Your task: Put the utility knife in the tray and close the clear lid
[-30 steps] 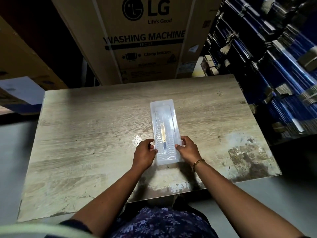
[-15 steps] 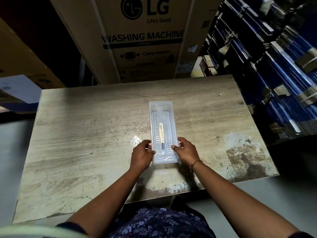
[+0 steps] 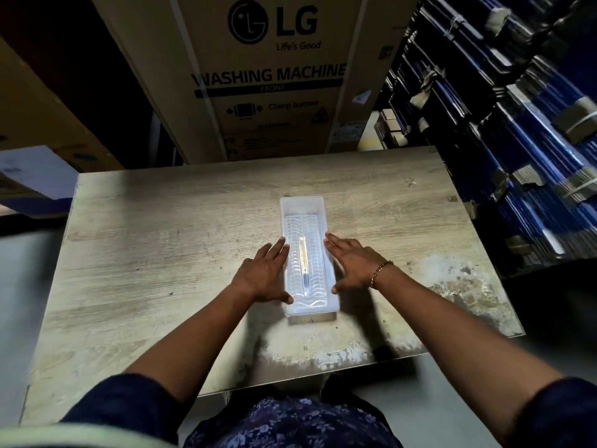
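Note:
A long translucent white tray [image 3: 302, 205] lies lengthwise in the middle of the wooden table [image 3: 161, 253]. A clear ribbed lid [image 3: 315, 240] lies flat over it. Through the lid I see the slim yellow and dark utility knife [image 3: 304, 258] inside. My left hand [image 3: 263, 273] lies flat on the table against the tray's left side, fingers spread and straight. My right hand [image 3: 353, 261], with a gold bracelet, lies flat against the tray's right side, fingers apart. Neither hand grips anything.
A large LG washing machine carton [image 3: 274, 76] stands behind the table. Stacked blue bundles [image 3: 517, 124] fill the right side. More cardboard boxes [image 3: 42, 130] sit at the left. The table's near right corner has worn, peeling patches [image 3: 465, 279].
Both hands have let go of the tray's near end and now lie flat with fingers straightened along its sides. The lid lies flat over the tray.

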